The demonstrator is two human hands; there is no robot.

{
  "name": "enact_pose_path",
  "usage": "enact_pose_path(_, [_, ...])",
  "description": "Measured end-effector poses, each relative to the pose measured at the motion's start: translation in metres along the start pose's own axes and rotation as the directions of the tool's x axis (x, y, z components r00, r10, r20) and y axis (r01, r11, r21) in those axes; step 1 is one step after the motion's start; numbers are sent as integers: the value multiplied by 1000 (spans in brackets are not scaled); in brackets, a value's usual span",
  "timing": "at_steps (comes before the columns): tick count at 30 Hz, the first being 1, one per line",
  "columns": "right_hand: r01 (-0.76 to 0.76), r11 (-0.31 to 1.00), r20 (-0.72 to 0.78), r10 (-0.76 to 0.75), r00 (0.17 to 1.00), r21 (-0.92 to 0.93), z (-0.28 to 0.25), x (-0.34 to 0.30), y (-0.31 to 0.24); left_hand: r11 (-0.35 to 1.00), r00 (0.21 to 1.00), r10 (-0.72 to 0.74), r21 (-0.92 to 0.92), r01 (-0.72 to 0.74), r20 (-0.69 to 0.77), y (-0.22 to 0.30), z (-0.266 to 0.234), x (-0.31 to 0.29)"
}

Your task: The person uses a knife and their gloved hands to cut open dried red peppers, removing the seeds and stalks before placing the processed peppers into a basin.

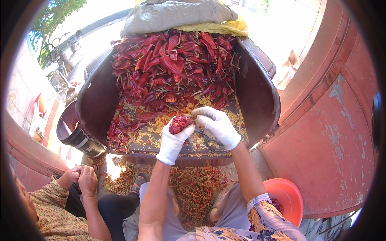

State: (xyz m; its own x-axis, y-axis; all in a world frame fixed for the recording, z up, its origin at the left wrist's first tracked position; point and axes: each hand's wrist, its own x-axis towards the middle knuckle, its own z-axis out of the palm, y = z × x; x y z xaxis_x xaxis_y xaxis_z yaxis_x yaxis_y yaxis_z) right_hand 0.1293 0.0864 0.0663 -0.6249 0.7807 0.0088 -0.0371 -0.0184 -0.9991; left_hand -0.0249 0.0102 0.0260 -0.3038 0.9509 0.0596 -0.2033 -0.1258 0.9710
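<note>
My left hand (173, 140), in a white glove, is closed around a crumpled dried red chili pepper (179, 125). Beside it, my white-gloved right hand (219, 127) has its thumb and fingertips pinched at the pepper's right end; whatever sits between them is too small to make out. Below the right hand is a dark tool with looped handles (213, 145), like scissors; whether the hand touches it is unclear. Both hands are above the near part of a dark red, high-sided tray (257, 84). A heap of dried red peppers (173, 64) fills its far part, and pale yellow seeds (155, 130) are scattered in front.
A grey and yellow sack (181, 17) lies behind the heap. A dark bucket (82, 140) stands at left, near a co-worker's hands (85, 177). An orange-red basin (295, 201) sits at lower right beside red metal panels (321, 148). Stems and scraps (197, 188) litter the ground.
</note>
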Motion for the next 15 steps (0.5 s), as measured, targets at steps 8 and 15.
enact_pose_path(8, [492, 790, -85, -555, 827, -367, 15, 5, 22, 1000, 999, -19, 16, 18, 39, -6, 0, 0])
enact_pose_path(15, [127, 979, -170, -100, 980, 162, 24, 0, 20, 994, 993, -81, -61, 86, 81, -1, -4, -4])
